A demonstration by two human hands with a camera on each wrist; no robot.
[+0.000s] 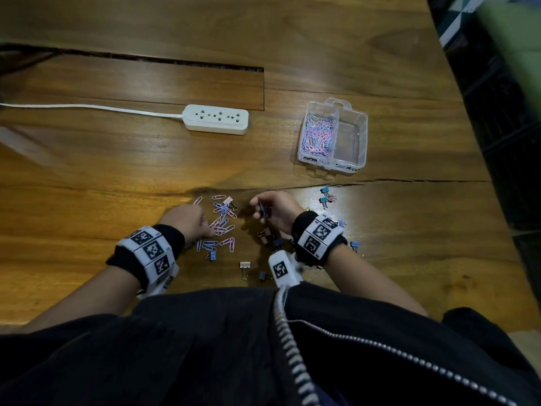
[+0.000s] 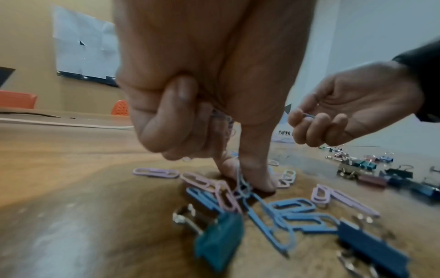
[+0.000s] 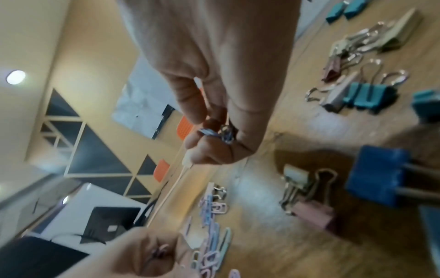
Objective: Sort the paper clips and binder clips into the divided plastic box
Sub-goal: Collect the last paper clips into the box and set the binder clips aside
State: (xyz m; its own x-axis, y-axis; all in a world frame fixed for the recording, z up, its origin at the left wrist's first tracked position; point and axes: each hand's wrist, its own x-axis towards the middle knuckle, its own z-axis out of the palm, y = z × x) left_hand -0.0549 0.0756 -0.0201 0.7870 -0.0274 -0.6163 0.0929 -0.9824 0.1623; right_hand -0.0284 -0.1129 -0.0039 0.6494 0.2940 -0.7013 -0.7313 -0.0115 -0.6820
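Both hands busy: left hand pinches thin, slippery paper clips off the surface, right hand clutches a few; scooping bunches beats single picks

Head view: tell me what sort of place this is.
Probably an office or meeting room. A long wooden table has a cable slot and a power strip; the wrist views show orange chairs and papers on the wall.

Paper clips: pink and blue. Binder clips: teal, blue, pink, beige. Box: clear. Power strip: white. Bench: brown wood grain. Wristbands: black-and-white square markers.
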